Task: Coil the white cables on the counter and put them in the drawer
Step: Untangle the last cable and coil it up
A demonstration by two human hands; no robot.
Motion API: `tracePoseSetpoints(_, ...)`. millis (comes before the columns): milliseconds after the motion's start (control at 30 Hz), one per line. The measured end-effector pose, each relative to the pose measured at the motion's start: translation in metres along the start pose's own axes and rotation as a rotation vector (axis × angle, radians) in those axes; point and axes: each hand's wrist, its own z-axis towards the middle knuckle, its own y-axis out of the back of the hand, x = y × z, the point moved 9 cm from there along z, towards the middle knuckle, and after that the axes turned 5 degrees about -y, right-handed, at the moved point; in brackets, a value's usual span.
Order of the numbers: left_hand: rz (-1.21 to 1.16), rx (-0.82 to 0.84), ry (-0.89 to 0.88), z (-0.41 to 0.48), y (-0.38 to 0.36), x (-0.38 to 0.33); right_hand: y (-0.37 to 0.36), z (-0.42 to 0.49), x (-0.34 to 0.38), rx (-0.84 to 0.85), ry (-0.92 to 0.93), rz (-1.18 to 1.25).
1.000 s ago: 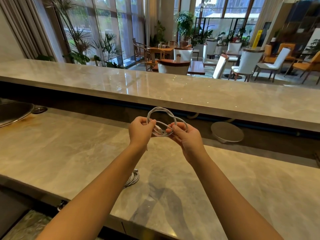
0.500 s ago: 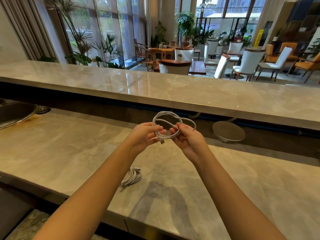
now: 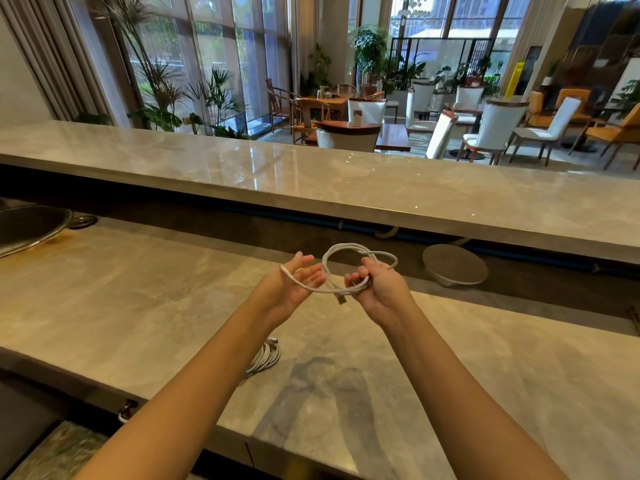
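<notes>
A thin white braided cable (image 3: pixel 346 268) is raised above the grey marble counter (image 3: pixel 138 299), looped into a loose, uneven coil of a few turns. One strand runs out to the left from the coil, and a small metal plug (image 3: pixel 341 299) dangles beneath the bundle where the turns gather. A second white cable, already wound into a tight bundle (image 3: pixel 266 358), lies flat on the counter near its front edge, partly hidden by a forearm. At the lower left a dark drawer (image 3: pixel 41 441) stands open below the counter edge.
</notes>
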Motion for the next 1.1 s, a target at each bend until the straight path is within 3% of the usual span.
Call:
tracePoseSetpoints(200, -0.227, 0.014, 0.031, -0.037, -0.013, 0.034, 0.007, 0.006, 0.003, -0.099, 0.060, 0.237)
tracePoseSetpoints(233, -0.101, 0.039, 0.036, -0.041, -0.015, 0.036, 0.007, 0.005, 0.004, -0.101, 0.074, 0.251)
tracePoseSetpoints(333, 0.659, 0.201, -0.035, -0.051, -0.027, 0.036, 0.003, 0.003, 0.005, -0.069, 0.086, 0.276)
tracePoseSetpoints(367, 0.795, 0.236, -0.076, -0.054, -0.031, 0.034, 0.001, 0.002, 0.004, -0.045, 0.076, 0.275)
tracePoseSetpoints(567, 0.964, 0.177, -0.307, -0.050, -0.023, -0.010, -0.004, -0.008, 0.019, 0.118, -0.005, 0.213)
tracePoseSetpoints(800, 1.113, 0.263, -0.262, -0.039, 0.003, -0.034, -0.009, -0.025, 0.037, 0.304, -0.025, 0.106)
tracePoseSetpoints(967, 1.216, 0.378, -0.252, -0.045, 0.014, -0.038, 0.012, -0.016, 0.058, 0.094, 0.067, 0.042)
tracePoseSetpoints(1100, 1.400, 0.399, -0.344, -0.042, 0.021, -0.050, 0.023, -0.018, 0.063, -0.026, 0.149, -0.216)
